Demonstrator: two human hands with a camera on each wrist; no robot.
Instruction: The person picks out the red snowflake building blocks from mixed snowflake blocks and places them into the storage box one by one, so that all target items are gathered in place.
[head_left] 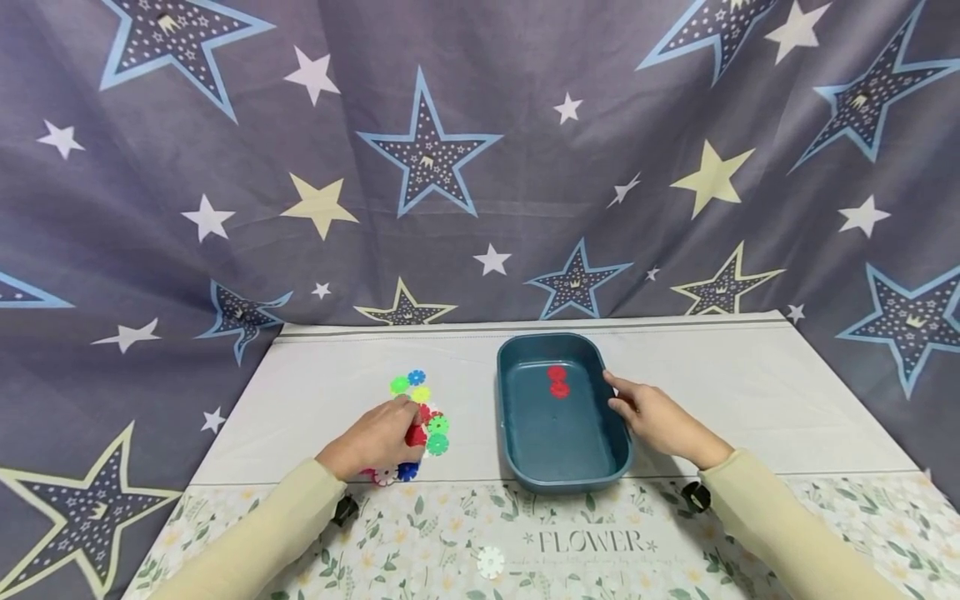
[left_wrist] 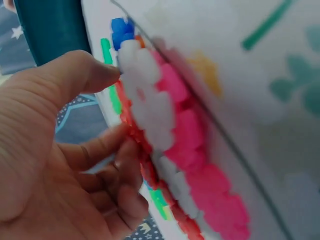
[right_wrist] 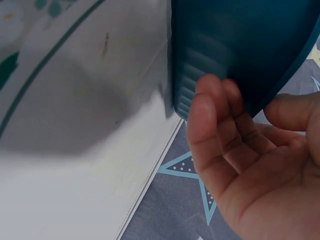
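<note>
My left hand (head_left: 378,435) is over a loose pile of flower-shaped plastic discs on the left of the table. Its thumb and fingertips pinch the edges of a red disc (head_left: 416,435), though the left wrist view is blurred there. Beside that hand lie green discs (head_left: 437,443), a yellow disc (head_left: 422,394) and blue discs (head_left: 407,472). A white disc (left_wrist: 145,95) and pink discs (left_wrist: 215,195) show close to the fingers. With my right hand (head_left: 663,421) I hold the right side of a dark teal plastic bin (head_left: 566,446). Two red discs (head_left: 558,382) lie inside it.
A single white disc (head_left: 491,562) lies near the front on the flower-patterned cloth (head_left: 442,525). The white tabletop (head_left: 712,358) reaches back to a grey curtain (head_left: 480,100) printed with stars. A dark band (head_left: 696,497) sits below the right wrist.
</note>
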